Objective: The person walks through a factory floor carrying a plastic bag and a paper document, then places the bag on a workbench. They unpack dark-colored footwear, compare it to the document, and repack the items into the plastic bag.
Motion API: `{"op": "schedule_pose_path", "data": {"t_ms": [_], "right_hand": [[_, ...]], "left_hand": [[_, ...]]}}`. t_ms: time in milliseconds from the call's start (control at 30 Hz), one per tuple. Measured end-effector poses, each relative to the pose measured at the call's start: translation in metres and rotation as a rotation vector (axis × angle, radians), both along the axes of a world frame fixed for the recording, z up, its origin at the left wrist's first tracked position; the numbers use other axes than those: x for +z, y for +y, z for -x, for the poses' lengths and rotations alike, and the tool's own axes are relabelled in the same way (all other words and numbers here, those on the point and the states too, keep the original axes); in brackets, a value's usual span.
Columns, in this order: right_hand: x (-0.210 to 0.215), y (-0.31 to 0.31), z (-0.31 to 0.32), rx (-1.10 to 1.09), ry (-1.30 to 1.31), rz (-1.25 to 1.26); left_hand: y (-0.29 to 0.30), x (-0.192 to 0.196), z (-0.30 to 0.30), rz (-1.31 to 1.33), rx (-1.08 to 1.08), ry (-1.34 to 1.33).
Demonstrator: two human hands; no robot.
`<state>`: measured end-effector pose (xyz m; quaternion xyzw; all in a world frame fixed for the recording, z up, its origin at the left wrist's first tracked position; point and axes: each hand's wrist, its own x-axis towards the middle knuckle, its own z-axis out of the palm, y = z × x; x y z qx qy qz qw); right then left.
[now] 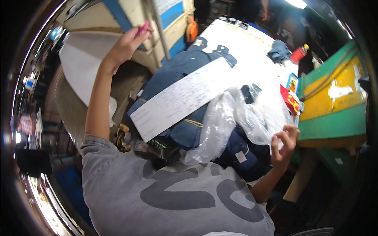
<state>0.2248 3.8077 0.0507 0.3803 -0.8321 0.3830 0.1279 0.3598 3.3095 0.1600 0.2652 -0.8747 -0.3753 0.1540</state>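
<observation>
Looking down from the head camera, the left hand (125,44) was raised far to the left, its fingers (138,37) pressed together around a pink pen (142,28), well away from the white table (244,51). The right hand (284,144) sat near the right, its fingers pinching the edge of a clear plastic bag (232,120).

The bagging looked only part done, as I judge it: the bag lay crumpled and loose over the near end of a stack of folded dark blue garments (185,78), most of which lay bare. A long white sheet of paper (181,98) with handwriting rested aslant across the top of the stack. The garments were denim-like, with tan stitching; one near piece bore a small pale tag.
</observation>
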Motion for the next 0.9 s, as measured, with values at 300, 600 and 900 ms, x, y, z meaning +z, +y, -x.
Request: {"op": "schedule_pose_path", "data": {"t_ms": [300,600,900], "right_hand": [[0.008,-0.008,0.005,-0.020,0.021,-0.010],[0.008,-0.013,0.002,0.021,0.003,0.008],[-0.001,-0.004,0.000,-0.009,-0.033,0.046]], "left_hand": [[-0.042,-0.196,-0.115,-0.418,-0.071,-0.174],[-0.020,-0.255,-0.126,-1.068,-0.023,0.210],[-0.040,-0.335,-0.120,-1.640,0.009,0.366]]}}
